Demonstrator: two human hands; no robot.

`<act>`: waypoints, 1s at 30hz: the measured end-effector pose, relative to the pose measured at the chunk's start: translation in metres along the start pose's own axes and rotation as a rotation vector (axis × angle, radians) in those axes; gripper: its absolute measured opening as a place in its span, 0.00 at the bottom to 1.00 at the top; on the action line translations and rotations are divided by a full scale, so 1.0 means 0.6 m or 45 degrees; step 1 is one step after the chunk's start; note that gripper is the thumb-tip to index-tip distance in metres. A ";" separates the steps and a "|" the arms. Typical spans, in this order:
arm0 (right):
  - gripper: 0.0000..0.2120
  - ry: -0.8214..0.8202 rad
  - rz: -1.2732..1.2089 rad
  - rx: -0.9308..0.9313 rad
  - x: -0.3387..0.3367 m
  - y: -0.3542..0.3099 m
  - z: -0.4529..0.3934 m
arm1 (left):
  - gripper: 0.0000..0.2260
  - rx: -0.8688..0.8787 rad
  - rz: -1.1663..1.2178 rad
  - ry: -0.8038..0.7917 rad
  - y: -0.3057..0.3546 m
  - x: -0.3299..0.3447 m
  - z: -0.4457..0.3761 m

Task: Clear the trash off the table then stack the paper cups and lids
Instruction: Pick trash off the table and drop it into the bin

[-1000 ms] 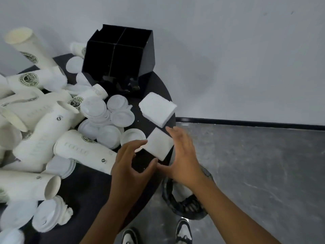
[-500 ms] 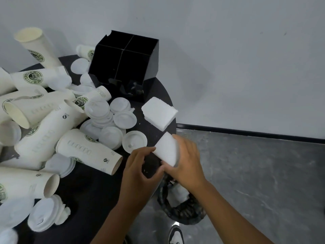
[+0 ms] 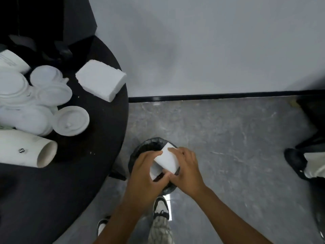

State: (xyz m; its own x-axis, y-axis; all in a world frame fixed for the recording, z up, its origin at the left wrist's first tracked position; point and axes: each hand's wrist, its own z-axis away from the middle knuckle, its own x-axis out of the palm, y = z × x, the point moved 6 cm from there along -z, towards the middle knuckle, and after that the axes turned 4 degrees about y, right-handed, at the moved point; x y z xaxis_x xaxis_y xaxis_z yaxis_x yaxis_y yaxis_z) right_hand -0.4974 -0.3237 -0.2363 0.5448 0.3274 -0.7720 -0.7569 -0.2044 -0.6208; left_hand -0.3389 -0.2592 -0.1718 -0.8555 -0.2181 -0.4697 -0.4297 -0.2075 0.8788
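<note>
**A:** What do you have under you, from the biggest thing down?

**B:** The grey floor (image 3: pixel 228 138) takes most of the view, with the pale wall (image 3: pixel 211 41) behind it. On your left is the round black table (image 3: pixel 98 138), and at its far side stands the black divided box (image 3: pixel 52 18). Just beside the table edge, on the floor, sits the small bin with a black bag (image 3: pixel 139 152).

**A:** And what lies on the table?

**B:** One paper cup (image 3: pixel 26 150) lies on its side, its open mouth toward you and to the right. Behind it you see a heap of white lids (image 3: pixel 44 95); one lid (image 3: pixel 71 120) lies apart at the front. Near the far edge rests a thick white stack of napkins (image 3: pixel 101 80).

**A:** Where is the trash, and how are your hands?

**B:** You hold a folded white napkin (image 3: pixel 166 160) directly over the mouth of the bin. Your left hand (image 3: pixel 146 175) grips its left side, fingers curled around it. Your right hand (image 3: pixel 186 169) pinches its right side, fingers on top. Both hands touch each other at the thumbs. The napkin is bent between them. Below your arms one shoe (image 3: pixel 161 206) shows.
</note>
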 end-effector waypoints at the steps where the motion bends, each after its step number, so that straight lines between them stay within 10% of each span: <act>1: 0.38 -0.031 0.009 0.020 0.015 0.019 0.003 | 0.27 -0.018 -0.006 -0.010 -0.018 0.011 0.006; 13: 0.50 -0.226 0.082 0.112 0.059 0.039 -0.017 | 0.30 -0.178 -0.134 0.040 -0.083 -0.009 0.026; 22: 0.42 0.185 -0.492 -0.239 -0.121 -0.241 -0.181 | 0.29 -0.108 0.088 0.388 0.053 -0.093 0.011; 30: 0.52 -0.004 -0.104 -0.338 -0.089 -0.390 -0.292 | 0.28 0.001 0.080 0.619 0.143 -0.261 -0.084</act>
State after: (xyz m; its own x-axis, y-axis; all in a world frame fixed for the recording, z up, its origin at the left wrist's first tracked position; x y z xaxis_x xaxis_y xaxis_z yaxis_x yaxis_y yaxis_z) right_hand -0.2863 -0.4549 -0.0740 0.5984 0.3558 -0.7178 -0.5892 -0.4117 -0.6953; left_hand -0.2274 -0.2912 -0.0272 -0.6460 -0.6500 -0.4002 -0.3819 -0.1787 0.9068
